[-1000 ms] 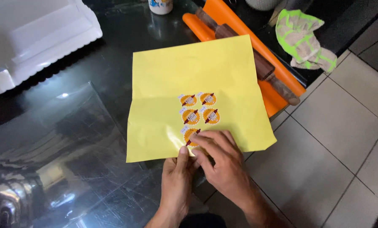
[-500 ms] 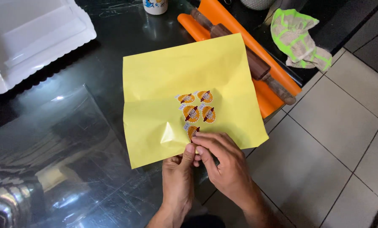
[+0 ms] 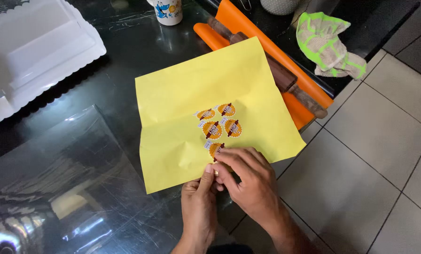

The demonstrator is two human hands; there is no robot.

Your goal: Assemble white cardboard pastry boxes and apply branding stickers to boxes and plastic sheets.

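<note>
- The right hand (image 3: 248,181) and left hand (image 3: 200,197) meet at the near edge of the yellow sheet (image 3: 191,99), fingertips pinched together over the lowest round sticker (image 3: 215,149), seemingly to lift its edge; what sits between the fingers cannot be made out.
- The sheet lies flat on the dark glossy tabletop (image 3: 116,70), creased across its middle, with four more orange stickers (image 3: 220,120) clustered just above the hands.
- Its far corner overlaps an orange mat (image 3: 309,89) carrying a wooden rolling pin (image 3: 285,80).
- A white tray (image 3: 36,51), a mug (image 3: 169,10) and a green-striped cloth (image 3: 328,47) sit well apart.

Single head-worn view, steeply down and close over the dark counter (image 3: 102,61), perhaps slightly tilted
</note>
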